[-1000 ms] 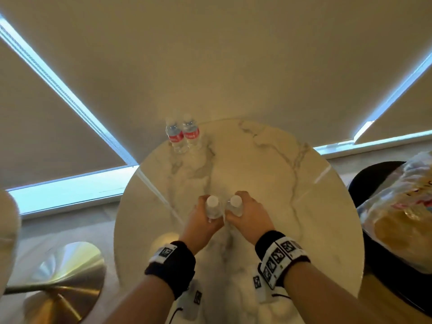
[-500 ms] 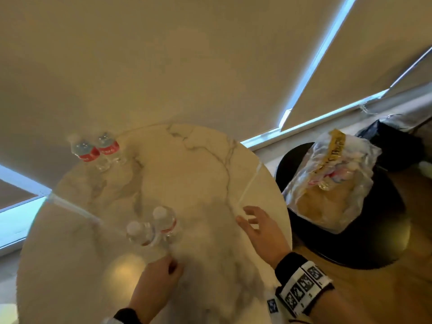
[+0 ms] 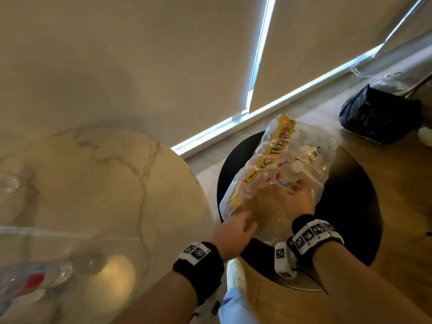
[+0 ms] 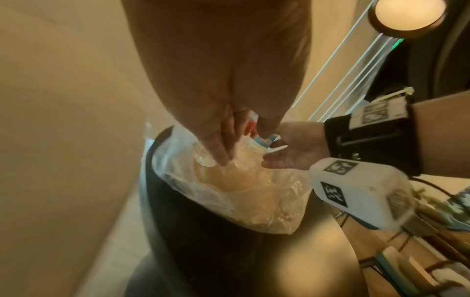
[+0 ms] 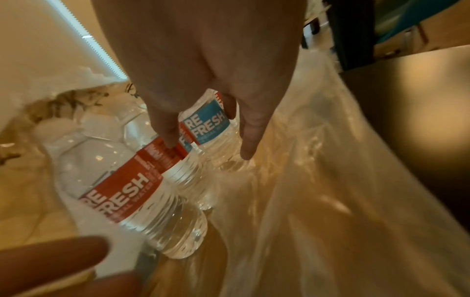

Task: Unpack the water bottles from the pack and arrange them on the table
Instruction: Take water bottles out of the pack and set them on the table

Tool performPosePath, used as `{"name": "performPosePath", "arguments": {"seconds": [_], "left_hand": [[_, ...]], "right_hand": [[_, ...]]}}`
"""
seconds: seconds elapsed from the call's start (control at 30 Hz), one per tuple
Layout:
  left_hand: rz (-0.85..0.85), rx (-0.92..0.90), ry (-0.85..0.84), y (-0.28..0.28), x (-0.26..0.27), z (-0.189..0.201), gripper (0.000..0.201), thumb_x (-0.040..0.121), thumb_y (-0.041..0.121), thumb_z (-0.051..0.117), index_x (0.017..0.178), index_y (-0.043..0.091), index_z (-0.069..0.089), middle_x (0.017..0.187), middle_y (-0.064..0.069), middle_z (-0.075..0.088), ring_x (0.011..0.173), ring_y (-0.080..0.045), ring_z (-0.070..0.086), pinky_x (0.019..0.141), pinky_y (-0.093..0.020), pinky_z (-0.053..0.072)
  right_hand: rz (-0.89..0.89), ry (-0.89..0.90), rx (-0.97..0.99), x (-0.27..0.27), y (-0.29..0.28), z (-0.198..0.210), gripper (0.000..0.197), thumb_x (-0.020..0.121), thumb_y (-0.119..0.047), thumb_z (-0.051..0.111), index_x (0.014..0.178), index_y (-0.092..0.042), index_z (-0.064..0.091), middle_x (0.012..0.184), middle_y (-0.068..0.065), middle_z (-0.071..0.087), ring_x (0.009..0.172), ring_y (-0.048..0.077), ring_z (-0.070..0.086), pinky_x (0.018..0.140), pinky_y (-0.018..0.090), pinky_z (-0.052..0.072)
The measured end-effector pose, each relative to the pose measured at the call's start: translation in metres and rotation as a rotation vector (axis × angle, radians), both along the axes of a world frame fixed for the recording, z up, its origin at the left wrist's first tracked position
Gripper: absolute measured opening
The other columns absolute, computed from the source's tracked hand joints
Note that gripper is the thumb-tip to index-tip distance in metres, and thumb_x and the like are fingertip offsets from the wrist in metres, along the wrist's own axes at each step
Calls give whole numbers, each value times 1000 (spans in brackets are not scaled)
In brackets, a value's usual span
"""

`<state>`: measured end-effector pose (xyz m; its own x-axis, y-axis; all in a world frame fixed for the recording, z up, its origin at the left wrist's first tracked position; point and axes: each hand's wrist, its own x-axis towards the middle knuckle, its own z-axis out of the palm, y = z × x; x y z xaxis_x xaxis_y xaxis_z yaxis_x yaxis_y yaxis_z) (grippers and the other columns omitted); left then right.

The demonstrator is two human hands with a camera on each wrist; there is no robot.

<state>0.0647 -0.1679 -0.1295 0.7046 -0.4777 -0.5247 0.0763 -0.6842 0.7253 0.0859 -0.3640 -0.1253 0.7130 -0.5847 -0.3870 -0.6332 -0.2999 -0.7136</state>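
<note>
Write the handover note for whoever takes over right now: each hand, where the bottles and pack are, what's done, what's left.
Right hand: inside the plastic pack, fingers spread over a blue-label bottle; not yet closed round it.
Left hand: open at the pack's mouth, fingers reaching toward the bottles, holding nothing.
The pack lies on the black stool beside the marble table. A red-label bottle lies next to the blue one.
Done: some bottles stand on the table, blurred at the picture's edge, count unclear.
Left: pull out the remaining bottles and line them up on the table.
</note>
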Motion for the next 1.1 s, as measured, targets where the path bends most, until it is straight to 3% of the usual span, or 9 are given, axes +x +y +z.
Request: {"name": "performPosePath", "arguments": {"seconds": [0.1,0.3,0.43,0.5,0.6,0.73,0.87,1.0,1.1], "left_hand": [[148,16,-1,-39,28,-54,81,87,52,67,155,18,41,150,-10,60,136,-31,60,122,-54,49],[505,-209,-4,-67,66,-47,65,86,54,74,138,16,67,141,-9,71,134,-27,65,123,-54,48],[521,-190,18,-65,64,-35,78,83,57,83,136,3,65,139,-21,70,129,-30,66,120,-44,51],[492,-228,-37,-61,57,-22,54,91,20,86,140,14,63,145,-16,66,130,-19,62,120,-31,50],[429,-273,-148,-44,43,-3,79,82,11,91,136,53,52,142,14,65,126,4,62,114,-10,47],[414,-284,-76,6,4,36,68,80,28,92,139,37,58,133,12,74,122,-8,70,109,-30,55],[522,-309,-78,90,-47,68,61,78,29,94,131,29,62,120,7,79,111,-6,74,95,-20,57],[671,-229,-84,201,-109,87,58,80,29,94,127,37,61,104,25,74,93,22,67,79,5,49],[814,-187,-95,285,-159,90,54,83,24,91,128,32,62,109,19,75,97,16,70,75,1,51]], "right_hand": [[99,-30,53,18,-10,2,39,82,-32,76,116,-25,57,105,-7,60,99,12,58,92,30,43],[88,-42,91,21,-23,-2,25,85,-33,72,107,-27,61,100,-3,63,101,22,61,85,28,39],[172,1,47,4,-14,0,53,78,-38,73,125,-22,54,119,2,64,111,23,59,94,32,44],[189,47,-16,-9,-8,7,65,68,-52,70,124,-25,52,118,4,66,109,28,62,90,34,47],[261,9,-37,-29,2,19,63,64,-54,68,118,-25,54,116,3,66,110,27,61,94,44,51],[363,-38,-147,-56,35,63,50,75,-44,72,118,-25,54,109,3,69,103,27,65,86,43,55],[535,-148,-149,-88,109,109,45,77,-32,78,115,-27,55,103,2,69,92,23,66,81,43,56],[729,-161,-44,-121,210,115,52,73,-35,78,120,-26,56,109,-1,67,96,17,66,81,40,57],[839,-137,92,-147,295,101,49,72,-44,75,116,-34,56,109,-10,66,96,12,66,80,40,58]]}}
